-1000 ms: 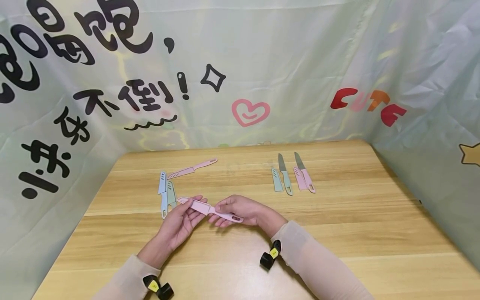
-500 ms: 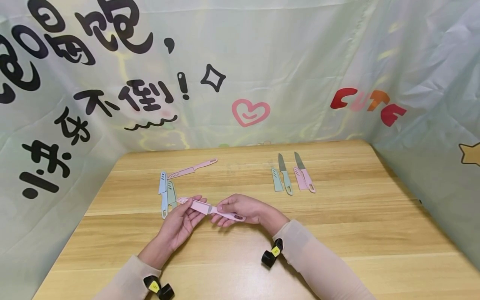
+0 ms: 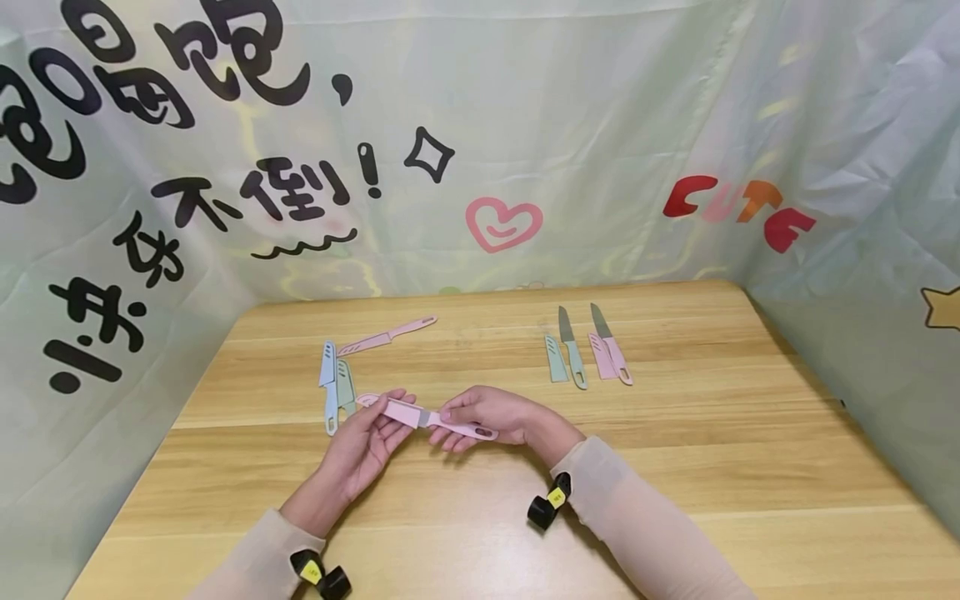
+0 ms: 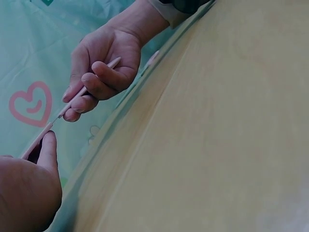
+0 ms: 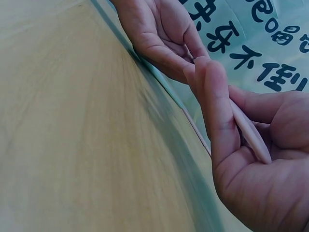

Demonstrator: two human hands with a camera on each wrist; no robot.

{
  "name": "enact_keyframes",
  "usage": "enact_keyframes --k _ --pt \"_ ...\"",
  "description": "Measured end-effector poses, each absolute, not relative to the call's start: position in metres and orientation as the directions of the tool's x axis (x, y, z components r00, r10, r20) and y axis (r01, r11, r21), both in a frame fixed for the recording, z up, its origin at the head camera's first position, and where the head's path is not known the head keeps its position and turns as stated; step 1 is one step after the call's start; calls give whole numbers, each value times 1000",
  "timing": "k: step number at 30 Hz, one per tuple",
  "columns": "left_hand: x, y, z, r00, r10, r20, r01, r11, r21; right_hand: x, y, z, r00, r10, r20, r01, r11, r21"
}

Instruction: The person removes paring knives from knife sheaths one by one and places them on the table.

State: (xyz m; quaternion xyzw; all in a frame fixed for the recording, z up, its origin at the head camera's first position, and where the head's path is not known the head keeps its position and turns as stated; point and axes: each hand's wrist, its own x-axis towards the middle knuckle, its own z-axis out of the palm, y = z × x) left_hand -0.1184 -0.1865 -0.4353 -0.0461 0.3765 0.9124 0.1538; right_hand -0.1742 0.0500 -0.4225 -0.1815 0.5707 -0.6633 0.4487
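Note:
My left hand (image 3: 360, 450) holds a pink knife sheath (image 3: 402, 414), thumb on top and fingers beneath. The pink-handled knife (image 3: 467, 431) is partly inside it, and a short strip of grey blade shows between sheath and handle. My right hand (image 3: 501, 414) pinches the handle near the blade; its holed end sticks out beyond the fingers. In the left wrist view the sheath (image 4: 36, 143) and handle (image 4: 77, 95) lie in one line. The right wrist view shows the handle end (image 5: 252, 133) between thumb and fingers, with the rest hidden.
Left on the wooden table (image 3: 465, 533) lie a blue sheathed knife (image 3: 328, 375), a green one (image 3: 345, 383) partly behind my left hand, and a pink one (image 3: 386, 336). At right are bare green (image 3: 573, 354) and pink (image 3: 613, 350) knives beside their sheaths (image 3: 556, 360).
My right hand has shifted slightly right with the handle, and a strip of blade has come into view at the sheath's mouth. The left hand keeps its hold on the sheath.

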Motion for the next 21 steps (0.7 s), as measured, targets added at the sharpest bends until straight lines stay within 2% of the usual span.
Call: enact_keyframes --k 21 --pt "-119 -185 -433 -943 208 -258 -330 -671 664 -177 54 -423 -516 -811 -274 377 72 -923"
